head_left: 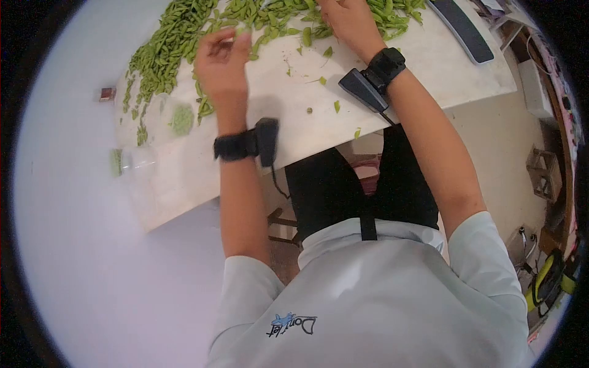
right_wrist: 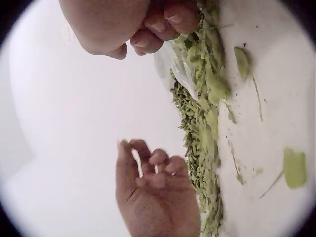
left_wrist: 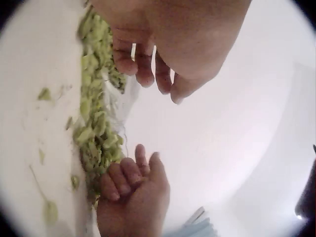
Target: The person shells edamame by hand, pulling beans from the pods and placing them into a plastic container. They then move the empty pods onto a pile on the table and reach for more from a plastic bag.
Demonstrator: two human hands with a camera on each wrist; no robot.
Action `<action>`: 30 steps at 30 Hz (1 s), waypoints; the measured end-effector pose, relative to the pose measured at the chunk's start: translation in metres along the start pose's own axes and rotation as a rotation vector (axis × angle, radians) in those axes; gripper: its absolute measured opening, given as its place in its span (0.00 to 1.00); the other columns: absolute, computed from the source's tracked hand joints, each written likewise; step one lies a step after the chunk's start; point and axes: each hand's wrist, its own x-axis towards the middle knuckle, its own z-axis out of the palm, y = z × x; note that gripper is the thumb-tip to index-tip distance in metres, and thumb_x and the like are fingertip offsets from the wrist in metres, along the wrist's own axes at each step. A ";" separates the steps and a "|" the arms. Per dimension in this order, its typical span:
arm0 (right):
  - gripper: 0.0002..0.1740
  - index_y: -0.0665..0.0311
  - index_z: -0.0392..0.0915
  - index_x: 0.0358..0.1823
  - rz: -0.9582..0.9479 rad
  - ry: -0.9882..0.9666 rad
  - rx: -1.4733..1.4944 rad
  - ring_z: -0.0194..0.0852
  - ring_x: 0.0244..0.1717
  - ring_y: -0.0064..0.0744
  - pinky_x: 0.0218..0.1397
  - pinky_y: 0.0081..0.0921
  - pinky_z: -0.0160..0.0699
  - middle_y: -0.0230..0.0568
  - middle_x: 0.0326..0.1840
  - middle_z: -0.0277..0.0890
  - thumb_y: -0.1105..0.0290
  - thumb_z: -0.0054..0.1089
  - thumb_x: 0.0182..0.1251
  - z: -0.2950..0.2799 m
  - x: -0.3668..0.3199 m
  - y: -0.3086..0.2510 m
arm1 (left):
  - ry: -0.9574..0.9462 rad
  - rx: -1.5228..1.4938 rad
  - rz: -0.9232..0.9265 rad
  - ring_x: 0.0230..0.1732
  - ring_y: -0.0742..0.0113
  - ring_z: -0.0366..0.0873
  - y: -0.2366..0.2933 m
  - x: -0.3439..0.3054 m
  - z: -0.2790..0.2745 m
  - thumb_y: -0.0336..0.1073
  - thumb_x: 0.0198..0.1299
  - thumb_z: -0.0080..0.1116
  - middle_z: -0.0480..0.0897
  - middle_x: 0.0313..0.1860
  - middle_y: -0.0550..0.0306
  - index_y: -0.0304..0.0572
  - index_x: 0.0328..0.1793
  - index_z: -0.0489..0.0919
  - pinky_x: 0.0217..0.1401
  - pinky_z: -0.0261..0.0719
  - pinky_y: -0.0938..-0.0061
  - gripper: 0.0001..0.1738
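My left hand (head_left: 224, 64) is raised over the near side of the white table (head_left: 276, 95). Its thumb and index finger pinch a small pale green bean (right_wrist: 123, 142), while the other fingers bend loosely. To the right, my right hand (head_left: 353, 24) hovers by the near edge of the heap of green pods (head_left: 175, 46). In the left wrist view that hand's thumb and index finger stand apart, the other fingers are curled, and nothing shows between them. Clear plastic (right_wrist: 182, 74) lies among the pods.
Left of my left hand are a clear container with green beans (head_left: 182, 119) and another clear container (head_left: 140, 162) near the table's left edge. Stray pod pieces (head_left: 337, 106) dot the near tabletop. A long dark flat device (head_left: 463, 30) lies at the right edge.
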 end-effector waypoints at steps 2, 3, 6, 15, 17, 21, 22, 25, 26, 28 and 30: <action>0.17 0.67 0.72 0.36 -0.024 -0.022 0.013 0.58 0.23 0.23 0.30 0.26 0.63 0.32 0.23 0.66 0.59 0.48 0.75 0.000 0.001 0.001 | 0.073 0.188 0.124 0.32 0.73 0.77 0.019 -0.003 -0.038 0.29 0.58 0.67 0.80 0.33 0.57 0.33 0.48 0.77 0.35 0.77 0.79 0.14; 0.16 0.67 0.72 0.36 -0.016 -0.017 0.002 0.58 0.23 0.23 0.30 0.26 0.63 0.32 0.23 0.66 0.59 0.48 0.75 -0.001 0.001 0.002 | 0.165 0.286 0.073 0.32 0.72 0.77 0.020 -0.001 -0.064 0.29 0.57 0.68 0.80 0.33 0.57 0.33 0.48 0.78 0.35 0.76 0.79 0.14; 0.15 0.65 0.73 0.38 0.004 -0.011 -0.008 0.60 0.23 0.22 0.30 0.26 0.63 0.33 0.23 0.67 0.59 0.48 0.75 0.001 -0.001 0.004 | 0.214 0.459 -0.028 0.33 0.75 0.77 0.030 0.008 -0.141 0.30 0.56 0.70 0.81 0.40 0.57 0.35 0.44 0.77 0.32 0.75 0.82 0.14; 0.18 0.65 0.78 0.43 -0.098 0.021 -0.046 0.75 0.26 0.33 0.34 0.31 0.73 0.42 0.25 0.76 0.56 0.55 0.69 0.010 0.009 0.040 | -0.078 0.832 -0.366 0.32 0.70 0.80 0.000 0.018 -0.213 0.39 0.63 0.58 0.86 0.37 0.55 0.35 0.51 0.84 0.36 0.76 0.76 0.17; 0.16 0.65 0.77 0.43 -0.127 0.036 -0.002 0.70 0.25 0.28 0.32 0.29 0.70 0.37 0.24 0.73 0.57 0.55 0.70 0.013 0.009 0.045 | -0.149 0.953 -0.472 0.35 0.64 0.83 -0.014 0.022 -0.219 0.44 0.66 0.53 0.85 0.36 0.50 0.33 0.52 0.83 0.42 0.78 0.72 0.21; 0.14 0.65 0.75 0.44 -0.171 0.062 0.001 0.61 0.22 0.15 0.26 0.19 0.62 0.25 0.21 0.66 0.60 0.55 0.72 0.018 0.013 0.053 | -0.331 1.013 -0.559 0.41 0.60 0.82 -0.041 0.031 -0.230 0.49 0.67 0.50 0.84 0.38 0.46 0.34 0.52 0.82 0.48 0.78 0.69 0.24; 0.14 0.65 0.75 0.44 -0.172 0.072 -0.005 0.61 0.23 0.15 0.26 0.19 0.62 0.25 0.21 0.66 0.59 0.55 0.72 0.017 0.014 0.053 | -0.324 1.035 -0.513 0.42 0.60 0.82 -0.051 0.032 -0.235 0.49 0.67 0.50 0.84 0.39 0.46 0.35 0.52 0.82 0.48 0.77 0.69 0.23; 0.12 0.65 0.76 0.45 -0.222 0.074 0.028 0.60 0.22 0.16 0.26 0.20 0.61 0.26 0.21 0.66 0.63 0.54 0.72 0.014 0.011 0.048 | -0.131 1.177 -0.336 0.45 0.61 0.81 -0.023 0.029 -0.207 0.45 0.66 0.51 0.85 0.43 0.48 0.39 0.52 0.82 0.49 0.76 0.71 0.19; 0.12 0.65 0.77 0.44 -0.212 0.072 0.031 0.65 0.24 0.21 0.29 0.23 0.65 0.31 0.24 0.70 0.63 0.53 0.70 0.012 0.010 0.047 | -0.035 1.234 -0.272 0.46 0.62 0.81 0.001 0.027 -0.183 0.43 0.66 0.51 0.85 0.44 0.49 0.40 0.52 0.82 0.50 0.75 0.71 0.18; 0.13 0.65 0.80 0.42 -0.193 0.060 0.042 0.74 0.29 0.31 0.36 0.30 0.74 0.42 0.29 0.78 0.64 0.52 0.66 0.009 0.007 0.040 | -0.027 0.966 -0.078 0.44 0.62 0.80 0.029 0.027 -0.142 0.40 0.65 0.54 0.85 0.44 0.51 0.41 0.51 0.82 0.49 0.75 0.71 0.15; 0.13 0.65 0.80 0.42 -0.114 0.025 0.127 0.72 0.28 0.27 0.34 0.28 0.72 0.39 0.27 0.76 0.66 0.50 0.64 0.004 0.004 0.034 | -0.077 0.796 0.011 0.41 0.63 0.80 0.043 0.022 -0.111 0.38 0.63 0.56 0.85 0.43 0.53 0.41 0.50 0.82 0.48 0.76 0.71 0.13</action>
